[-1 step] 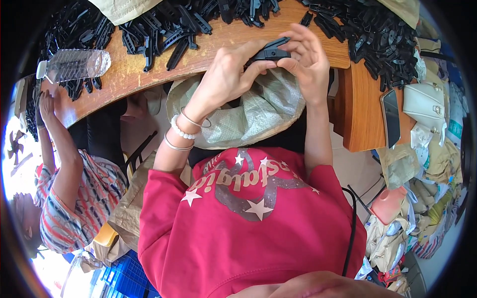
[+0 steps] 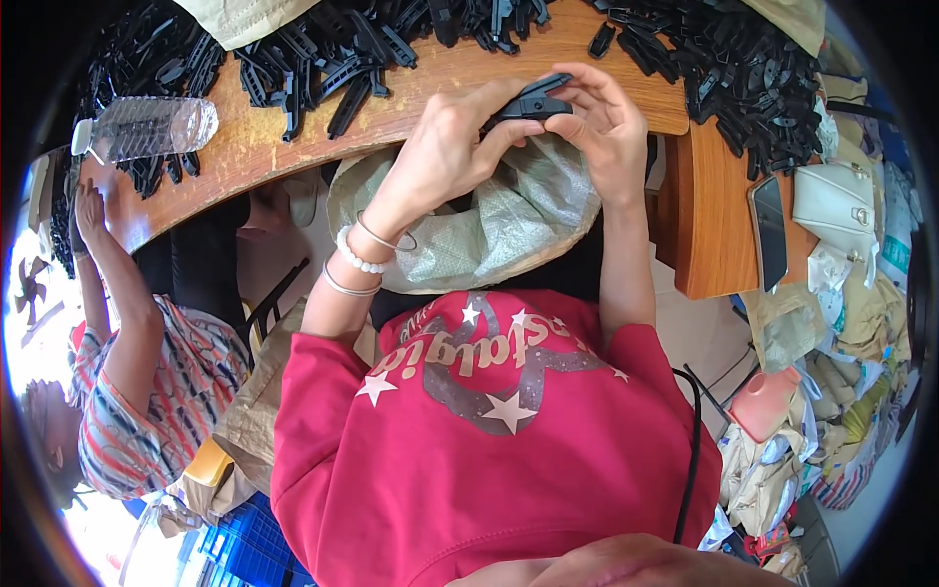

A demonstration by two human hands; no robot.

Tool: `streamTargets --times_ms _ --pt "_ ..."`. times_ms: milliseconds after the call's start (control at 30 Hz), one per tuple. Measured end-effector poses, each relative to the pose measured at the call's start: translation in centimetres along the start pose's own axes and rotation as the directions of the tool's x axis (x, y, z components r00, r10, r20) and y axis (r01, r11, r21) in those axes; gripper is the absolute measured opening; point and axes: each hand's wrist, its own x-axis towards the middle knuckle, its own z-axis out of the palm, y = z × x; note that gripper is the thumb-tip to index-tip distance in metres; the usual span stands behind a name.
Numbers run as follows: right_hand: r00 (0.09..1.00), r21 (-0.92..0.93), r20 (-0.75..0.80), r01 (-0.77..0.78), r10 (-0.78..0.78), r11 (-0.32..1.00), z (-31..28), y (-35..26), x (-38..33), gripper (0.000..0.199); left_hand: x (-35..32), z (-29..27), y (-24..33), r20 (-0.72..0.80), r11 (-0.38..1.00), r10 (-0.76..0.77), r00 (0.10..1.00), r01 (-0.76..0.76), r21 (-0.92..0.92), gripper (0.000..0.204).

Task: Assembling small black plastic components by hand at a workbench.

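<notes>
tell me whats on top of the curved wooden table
Heaps of black plastic parts and, at the left, a clear bottle lying on its side. The tabletop is hidden beneath the heaps, and a beige sheet at the far edge covers whatever lies under it.

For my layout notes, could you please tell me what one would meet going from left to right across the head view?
Clear bottle, left hand, black part, right hand, phone, white handbag.

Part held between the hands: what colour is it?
The held part is black; it shows best in the head view, the only one here.
</notes>
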Motion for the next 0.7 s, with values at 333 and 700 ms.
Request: streamTargets --times_ms 333,700 --pt "0.989 -0.419 0.094 0.139 -0.110 0.897 -2.3 1.3 2.0 0.011 0.7 -0.5 0.4 0.060 0.842 -0.425 0.903 0.419 -0.340 0.029" --pt "0.889 -0.932 0.293 0.348 -0.351 0.103 -2.9 1.5 4.3 0.017 6.9 -0.9 -4.7 -0.475 0.906 0.074 0.877 0.140 0.399 0.032"
